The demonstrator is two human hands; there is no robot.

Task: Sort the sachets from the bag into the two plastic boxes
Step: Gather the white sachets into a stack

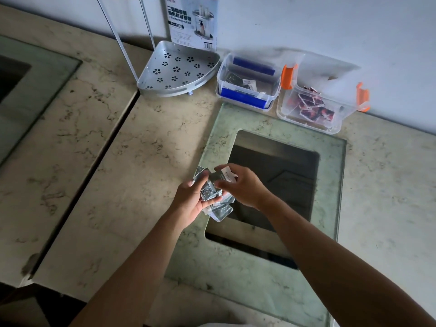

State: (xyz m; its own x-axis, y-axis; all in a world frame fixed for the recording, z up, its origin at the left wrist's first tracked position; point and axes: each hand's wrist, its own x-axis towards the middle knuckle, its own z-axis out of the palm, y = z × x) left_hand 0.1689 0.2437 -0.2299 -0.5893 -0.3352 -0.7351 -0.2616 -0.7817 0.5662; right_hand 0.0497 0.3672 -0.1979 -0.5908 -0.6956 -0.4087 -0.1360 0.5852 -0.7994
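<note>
My left hand (191, 201) cups a stack of grey sachets (213, 194) over the left edge of the glass panel. My right hand (245, 185) pinches one grey sachet with a white end (227, 175) at the top of that stack. At the back stands a clear box with blue clips (247, 81); it holds a few grey sachets. Right of it is a clear box with orange clips (316, 100) holding several dark red sachets. No bag is in view.
A metal corner shelf (177, 69) with its printed card stands at the back left of the marble counter. A glass panel (330, 185) covers a dark recess under my hands. A gap splits the counter on the left.
</note>
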